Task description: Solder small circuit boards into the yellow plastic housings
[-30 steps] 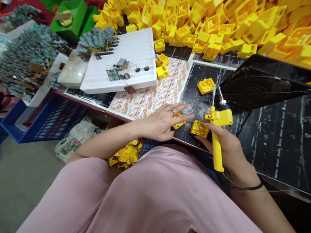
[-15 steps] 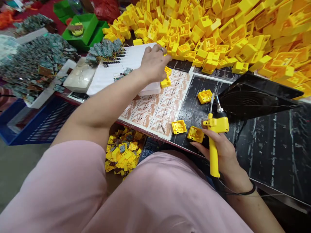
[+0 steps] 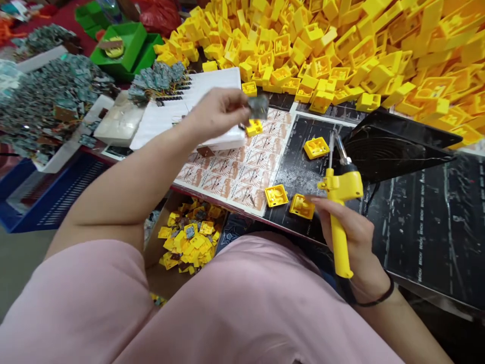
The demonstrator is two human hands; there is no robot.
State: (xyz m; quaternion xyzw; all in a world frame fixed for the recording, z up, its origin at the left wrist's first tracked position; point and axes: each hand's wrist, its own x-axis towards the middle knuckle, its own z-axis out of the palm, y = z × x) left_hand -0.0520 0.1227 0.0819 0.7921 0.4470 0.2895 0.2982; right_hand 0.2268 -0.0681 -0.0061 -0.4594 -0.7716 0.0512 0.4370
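- Holding your hands well apart, you raise your left hand [image 3: 215, 114] over the white foam board [image 3: 170, 119], its fingertips [image 3: 242, 107] pinching a small grey board [image 3: 258, 106], which is blurred.
- That small grey board sits just above a yellow plastic housing [image 3: 254, 128] lying at the edge of the printed paper sheet [image 3: 235, 174].
- Your right hand [image 3: 354, 230] is wrapped around the handle of a yellow soldering iron [image 3: 338, 237], with the metal tip pointing up and away from you.
- Two more yellow housings [image 3: 276, 195] lie just left of your right hand on the black mat [image 3: 299, 169], and another sits further up it.
- A huge heap of yellow housings [image 3: 322, 50] rises beyond the counter [image 3: 223, 209].
- A cardboard box [image 3: 155, 253] of yellow housings sits below the counter's edge, against your pink clothing [image 3: 242, 303].
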